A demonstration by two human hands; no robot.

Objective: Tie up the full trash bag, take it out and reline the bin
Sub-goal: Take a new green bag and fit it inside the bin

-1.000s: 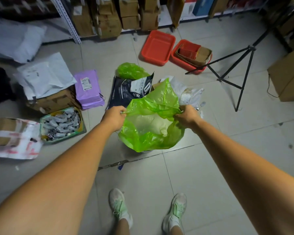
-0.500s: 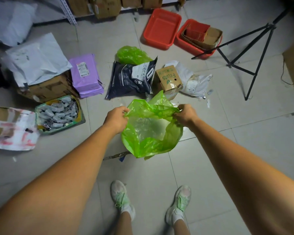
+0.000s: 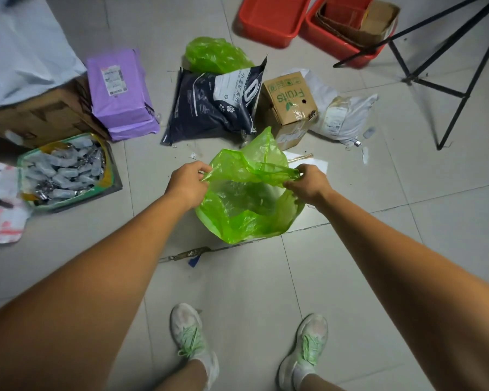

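I hold a thin translucent green trash bag (image 3: 249, 210) stretched between both hands above the tiled floor, its mouth pulled apart. My left hand (image 3: 188, 183) pinches the bag's left rim. My right hand (image 3: 305, 183) grips the right rim. The bag hangs slack below the hands, and I cannot make out a bin beneath it. A second, knotted green bag (image 3: 213, 55) lies on the floor farther back, behind a dark pouch.
Around it lie a dark printed pouch (image 3: 215, 103), a "Fruits" carton (image 3: 288, 103), a purple parcel (image 3: 119, 94), a box of small packets (image 3: 65, 170), two red tubs (image 3: 268, 21) and a black tripod (image 3: 446, 71). My shoes (image 3: 192, 342) stand on bare tiles.
The view has tilted down and closer to the floor. The bag's rim has dropped lower and flatter between my hands, and the carton behind it now shows fully.
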